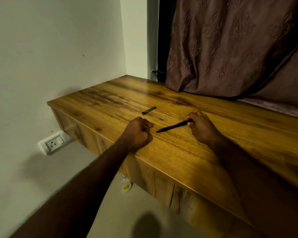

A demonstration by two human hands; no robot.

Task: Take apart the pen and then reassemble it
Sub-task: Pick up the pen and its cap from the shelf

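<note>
Pen (171,127), light, stiff, slippery; my right hand (202,127) pinches its rear. Left hand (138,133) fisted near desk (179,160) edge; cap (149,110) beyond.

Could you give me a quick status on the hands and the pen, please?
Right hand gripping pen body, tip toward left hand. Left hand fisted on wooden desk, contents unseen. Cap lying apart, beyond the hands. Nothing in the way.

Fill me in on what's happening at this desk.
A person is working on a black pen at a wooden desk. The right hand holds the pen by its back end, tip pointing left just above the wood. The left hand rests on the desk, curled into a fist. The cap is already off, lying on the desk behind the hands.
</note>
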